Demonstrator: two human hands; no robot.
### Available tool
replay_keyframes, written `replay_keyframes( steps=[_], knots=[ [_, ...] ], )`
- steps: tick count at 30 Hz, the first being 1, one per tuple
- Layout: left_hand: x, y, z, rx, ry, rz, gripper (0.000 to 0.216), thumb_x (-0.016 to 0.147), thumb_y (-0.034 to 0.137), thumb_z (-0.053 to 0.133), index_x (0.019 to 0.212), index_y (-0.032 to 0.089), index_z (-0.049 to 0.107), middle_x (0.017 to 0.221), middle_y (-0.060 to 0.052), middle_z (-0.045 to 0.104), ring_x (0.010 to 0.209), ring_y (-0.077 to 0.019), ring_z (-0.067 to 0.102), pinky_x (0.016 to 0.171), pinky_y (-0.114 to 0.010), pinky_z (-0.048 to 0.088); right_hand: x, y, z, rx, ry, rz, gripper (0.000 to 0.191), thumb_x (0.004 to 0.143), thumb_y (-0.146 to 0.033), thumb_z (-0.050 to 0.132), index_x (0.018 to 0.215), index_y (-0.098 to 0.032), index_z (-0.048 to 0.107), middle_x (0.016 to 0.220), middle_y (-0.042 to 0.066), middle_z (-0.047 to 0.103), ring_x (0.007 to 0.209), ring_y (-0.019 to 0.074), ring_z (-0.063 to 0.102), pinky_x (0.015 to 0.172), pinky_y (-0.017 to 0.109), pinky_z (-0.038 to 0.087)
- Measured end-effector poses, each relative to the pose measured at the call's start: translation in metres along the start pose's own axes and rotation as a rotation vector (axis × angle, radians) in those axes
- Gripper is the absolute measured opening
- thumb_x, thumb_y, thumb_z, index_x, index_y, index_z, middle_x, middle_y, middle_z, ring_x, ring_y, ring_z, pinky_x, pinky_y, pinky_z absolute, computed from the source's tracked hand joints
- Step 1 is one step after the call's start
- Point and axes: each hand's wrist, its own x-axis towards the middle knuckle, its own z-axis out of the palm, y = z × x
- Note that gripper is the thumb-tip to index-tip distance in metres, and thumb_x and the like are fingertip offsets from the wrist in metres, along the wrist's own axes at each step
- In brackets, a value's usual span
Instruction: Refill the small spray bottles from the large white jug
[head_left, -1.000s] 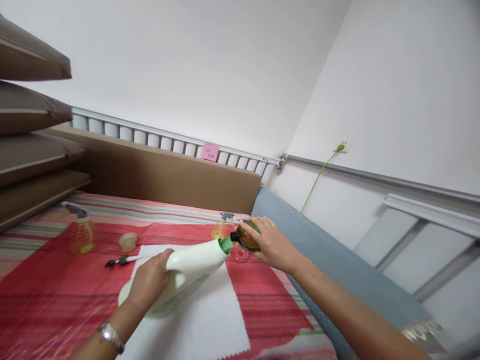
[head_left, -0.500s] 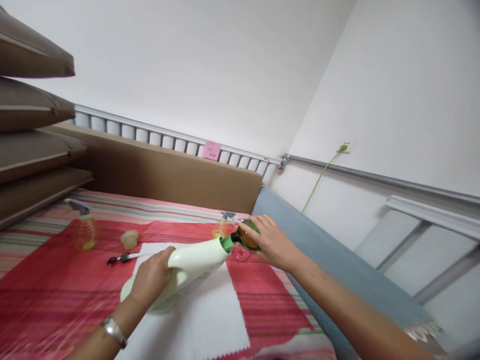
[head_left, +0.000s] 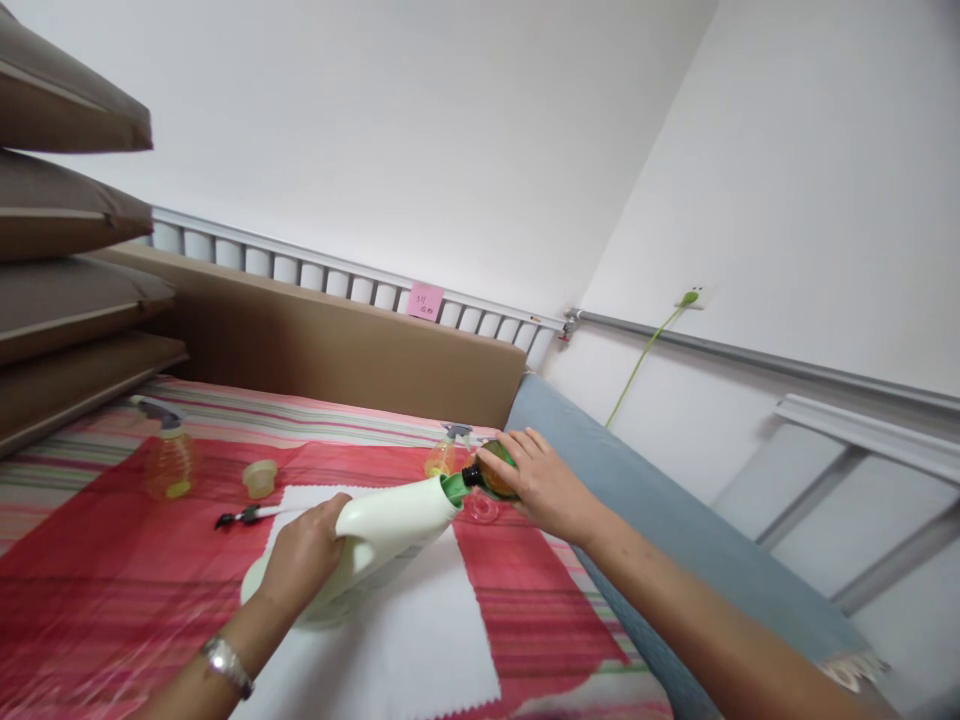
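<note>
My left hand [head_left: 300, 555] grips the handle of a large pale green jug [head_left: 375, 535] that is tipped over to the right, its green spout [head_left: 454, 487] pointing sideways. My right hand [head_left: 544, 485] is wrapped round a small amber bottle [head_left: 491, 481] with a dark neck, held tilted so that its mouth meets the jug's spout. Both sit above a white cloth [head_left: 420, 640] spread on a red striped tablecloth [head_left: 105, 600].
A yellow spray bottle [head_left: 166, 455] stands at the left, a second one [head_left: 445, 452] just behind the small bottle. A pale cap [head_left: 259, 478] and a detached spray nozzle [head_left: 244, 517] lie between them. A brown board [head_left: 337, 350] backs the table; a blue cushion [head_left: 660, 530] runs along the right.
Hardly anything differs: both hands keep the jug and the small bottle mouth to mouth, shifted very slightly as the view drifted.
</note>
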Motion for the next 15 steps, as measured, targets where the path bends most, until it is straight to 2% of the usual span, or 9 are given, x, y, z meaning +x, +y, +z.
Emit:
replay_keyframes(
  steps=[15],
  knots=[
    [0.0005,-0.0035,0.0019,-0.019,0.014,0.017,0.023,0.082,0.017,0.039,0.098,0.025,0.053,0.091,-0.003,0.070,0.087,-0.0241,0.065,0.064,-0.028,0.038,0.0011,0.0067,-0.0102,-0.059,-0.015,-0.006,0.069,0.069,-0.008,0.058,0.135,-0.021,0.041,0.131,0.020,0.046,0.116,0.0325,0.042,0.100,0.051,0.027]
  ],
)
